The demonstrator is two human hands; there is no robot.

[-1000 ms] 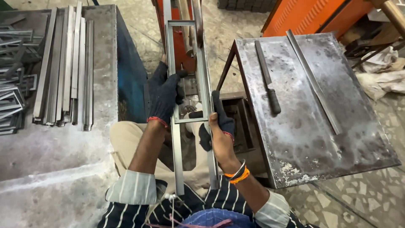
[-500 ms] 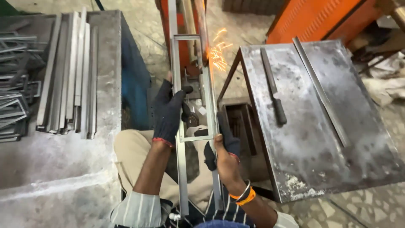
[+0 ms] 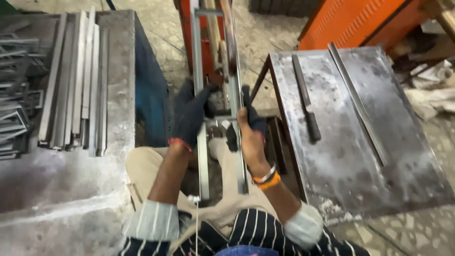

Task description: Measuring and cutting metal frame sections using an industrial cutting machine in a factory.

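Head view: left hand [image 3: 189, 116], in a dark glove, is closed around the left rail of a long grey metal frame [image 3: 202, 161]. Right hand [image 3: 250, 132] is clamped on the frame's right rail. The frame runs from the lap up toward an orange machine [image 3: 194, 42]. Left: a bench [image 3: 61, 189] carrying stacked flat metal strips [image 3: 76, 80]. Right: a steel table [image 3: 346, 156] with a file [image 3: 305, 102] and a long bar [image 3: 358, 104].

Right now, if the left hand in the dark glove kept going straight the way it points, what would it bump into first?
Probably the orange machine. The left hand points up along the metal frame it holds, and that machine sits straight beyond it, though depth is hard to judge.
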